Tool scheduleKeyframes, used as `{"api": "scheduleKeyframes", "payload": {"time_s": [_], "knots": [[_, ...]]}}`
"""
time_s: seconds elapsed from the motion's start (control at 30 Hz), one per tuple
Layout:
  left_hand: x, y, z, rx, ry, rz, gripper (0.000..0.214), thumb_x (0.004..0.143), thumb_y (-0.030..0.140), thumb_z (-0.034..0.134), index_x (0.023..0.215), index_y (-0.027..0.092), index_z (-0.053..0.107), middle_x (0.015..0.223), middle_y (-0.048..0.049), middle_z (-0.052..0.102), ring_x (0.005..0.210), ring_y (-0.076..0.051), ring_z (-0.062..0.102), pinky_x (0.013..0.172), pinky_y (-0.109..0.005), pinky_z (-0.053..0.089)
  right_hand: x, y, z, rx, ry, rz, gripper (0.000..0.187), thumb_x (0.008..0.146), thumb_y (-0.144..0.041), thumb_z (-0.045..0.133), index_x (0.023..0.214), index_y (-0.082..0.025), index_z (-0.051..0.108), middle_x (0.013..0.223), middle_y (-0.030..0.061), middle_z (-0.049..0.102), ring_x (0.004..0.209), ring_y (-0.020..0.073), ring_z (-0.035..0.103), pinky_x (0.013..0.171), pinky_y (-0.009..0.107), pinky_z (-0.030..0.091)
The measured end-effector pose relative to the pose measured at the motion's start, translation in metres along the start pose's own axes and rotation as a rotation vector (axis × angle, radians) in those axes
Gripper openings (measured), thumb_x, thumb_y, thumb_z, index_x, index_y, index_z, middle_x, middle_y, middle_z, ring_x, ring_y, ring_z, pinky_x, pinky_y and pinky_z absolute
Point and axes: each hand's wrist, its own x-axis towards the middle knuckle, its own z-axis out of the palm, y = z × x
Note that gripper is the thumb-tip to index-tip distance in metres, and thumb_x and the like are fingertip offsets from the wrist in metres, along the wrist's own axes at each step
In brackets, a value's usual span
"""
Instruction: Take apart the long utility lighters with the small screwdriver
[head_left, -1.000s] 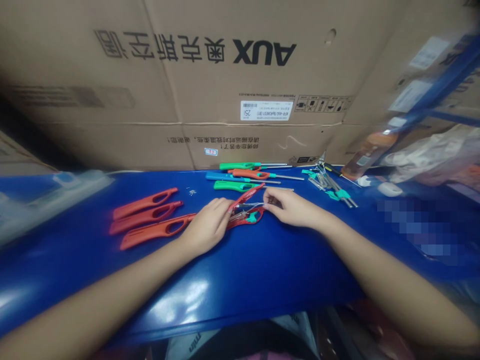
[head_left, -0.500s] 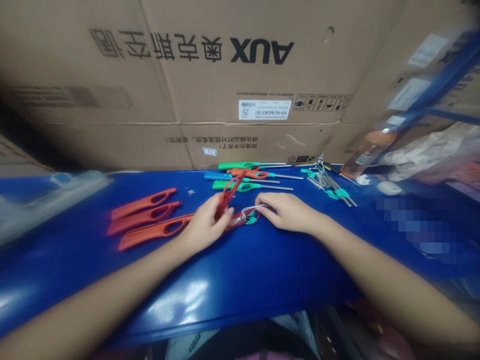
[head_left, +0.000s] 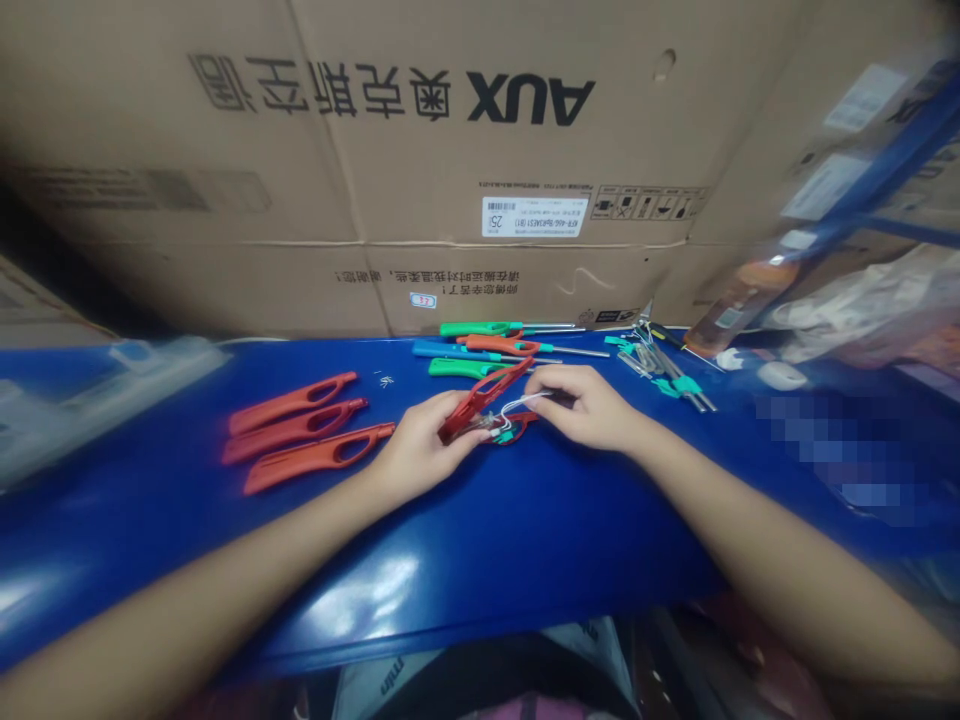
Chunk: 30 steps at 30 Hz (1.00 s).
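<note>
My left hand point(head_left: 429, 440) is closed around a red lighter casing point(head_left: 491, 392) whose two halves are spread apart. Inside the casing a green trigger piece point(head_left: 505, 436) and a clear part show near my left thumb. Thin white wires point(head_left: 517, 403) run from there to my right hand point(head_left: 581, 405), where thumb and fingers pinch them. Some dark part lies under the right fingers, too hidden to name. Left of my hands, several red-orange lighter casings point(head_left: 315, 455) lie side by side. Behind my hands are long-nosed lighters point(head_left: 487, 328) in green, orange and blue.
Metal lighter tubes with green pieces point(head_left: 667, 375) lie in a pile at the right, beside a screwdriver point(head_left: 679, 342). A bottle point(head_left: 739, 305) stands tilted behind. A large cardboard box point(head_left: 420, 190) walls off the back of the blue table point(head_left: 450, 560). A plastic bag point(head_left: 97, 400) lies left.
The opened casing has been turned and its upper half tipped lower to the right. My right hand has shifted slightly right, with the white wires stretched between the hands.
</note>
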Motion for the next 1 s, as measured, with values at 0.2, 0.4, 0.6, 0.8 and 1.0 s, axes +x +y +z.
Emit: {"api": "scheduleKeyframes", "payload": {"time_s": [0.2,0.4,0.6,0.8,1.0], "knots": [[0.001,-0.007,0.000,-0.152,0.093,-0.276,0.034,0.083,0.043,0.075,0.105,0.017,0.071,0.099,-0.0072,0.077,0.090,-0.025,0.072,0.086,-0.039,0.056,0.003,0.015,-0.029,0.042,0.318,0.145,0.026,0.093,-0.040,0.052,0.075,-0.022,0.046,0.072,-0.0019,0.045,0.068,0.0142,0.042,0.067,0.029,0.037],[0.003,0.004,0.005,-0.306,0.125,-0.312,0.038,0.084,0.046,0.072,0.107,0.015,0.072,0.105,-0.0083,0.077,0.095,-0.025,0.072,0.090,-0.037,0.056,-0.001,0.004,0.003,-0.061,-0.026,0.089,0.025,0.085,-0.042,0.068,0.085,-0.022,0.053,0.083,-0.0007,0.060,0.073,0.0142,0.052,0.068,0.027,0.040],[0.003,0.004,0.009,-0.413,0.101,-0.352,0.038,0.082,0.045,0.073,0.105,0.015,0.071,0.102,-0.0075,0.077,0.092,-0.024,0.072,0.091,-0.038,0.057,-0.004,-0.001,0.030,-0.126,-0.236,-0.042,0.010,0.095,-0.027,0.059,0.102,-0.023,0.065,0.103,0.0024,0.066,0.091,0.0161,0.063,0.077,0.028,0.045],[0.000,0.005,0.010,-0.458,0.123,-0.379,0.040,0.084,0.048,0.072,0.108,0.016,0.070,0.099,-0.0060,0.076,0.088,-0.021,0.071,0.086,-0.035,0.056,-0.003,0.001,0.025,-0.103,-0.107,-0.038,0.010,0.096,-0.023,0.052,0.101,-0.022,0.060,0.107,0.0060,0.065,0.093,0.0176,0.061,0.080,0.030,0.046],[-0.003,0.018,0.012,-0.596,0.107,-0.420,0.032,0.081,0.043,0.076,0.095,0.016,0.069,0.083,-0.0025,0.073,0.072,-0.016,0.066,0.068,-0.027,0.054,-0.004,-0.009,0.029,-0.085,-0.153,0.054,0.017,0.093,-0.018,0.051,0.108,-0.022,0.058,0.100,0.0031,0.072,0.082,0.0169,0.065,0.073,0.029,0.045]]}}
